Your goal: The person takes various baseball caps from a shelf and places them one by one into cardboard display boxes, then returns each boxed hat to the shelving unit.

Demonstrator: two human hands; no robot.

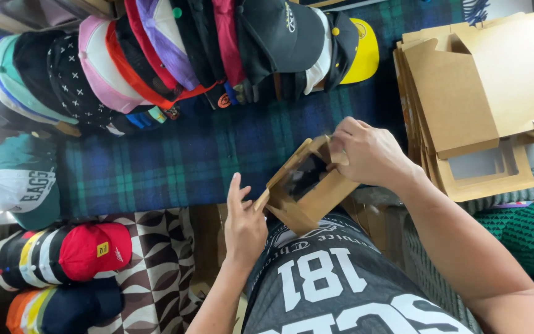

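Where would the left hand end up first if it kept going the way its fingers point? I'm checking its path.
The left hand points toward the plaid blanket, beside the windowed cardboard box; the blanket likely comes first, though depth is unclear.

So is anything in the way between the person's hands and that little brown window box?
Nothing visible. The right hand grips the cardboard window box at its top edge, and the left hand touches its lower corner with the fingers extended.
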